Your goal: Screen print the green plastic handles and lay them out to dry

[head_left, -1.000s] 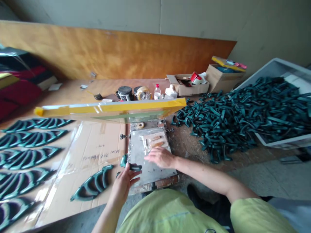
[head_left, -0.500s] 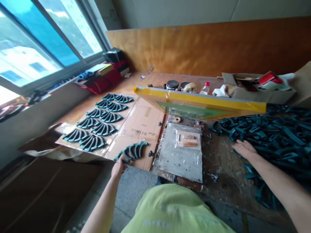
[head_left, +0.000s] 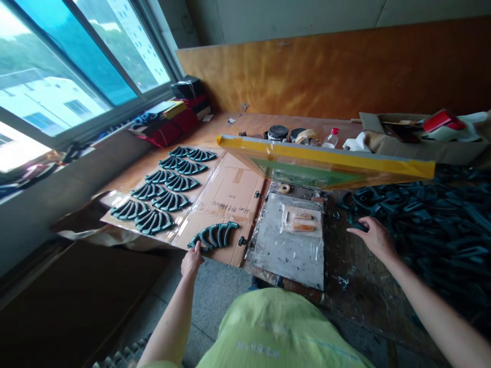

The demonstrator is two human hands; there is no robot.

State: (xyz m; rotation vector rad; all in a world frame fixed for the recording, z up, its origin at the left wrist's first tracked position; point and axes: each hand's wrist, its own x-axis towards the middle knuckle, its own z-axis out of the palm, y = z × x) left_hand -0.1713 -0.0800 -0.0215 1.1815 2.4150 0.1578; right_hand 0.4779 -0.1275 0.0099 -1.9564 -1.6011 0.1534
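Note:
My left hand (head_left: 192,261) pinches the near end of a group of dark green curved plastic pieces (head_left: 215,235) lying on the cardboard sheet (head_left: 230,197). My right hand (head_left: 374,236) reaches to the near edge of the big heap of dark green pieces (head_left: 425,220), its fingers curled over one piece there. Between the hands lies a flat metal printing plate (head_left: 287,248) under clear film. Above the plate a screen frame with yellow tape (head_left: 326,158) stands raised.
Rows of fan-shaped green pieces (head_left: 161,189) lie on the cardboard at left. Ink tins (head_left: 278,133), a tape roll and a small bottle (head_left: 330,138) stand behind the frame. A cardboard box (head_left: 418,140) sits at the back right. A window fills the left wall.
My left hand left the plate, laid its green piece with the group on the cardboard, and stays there. My right hand went from the plate to the heap. The view swung left.

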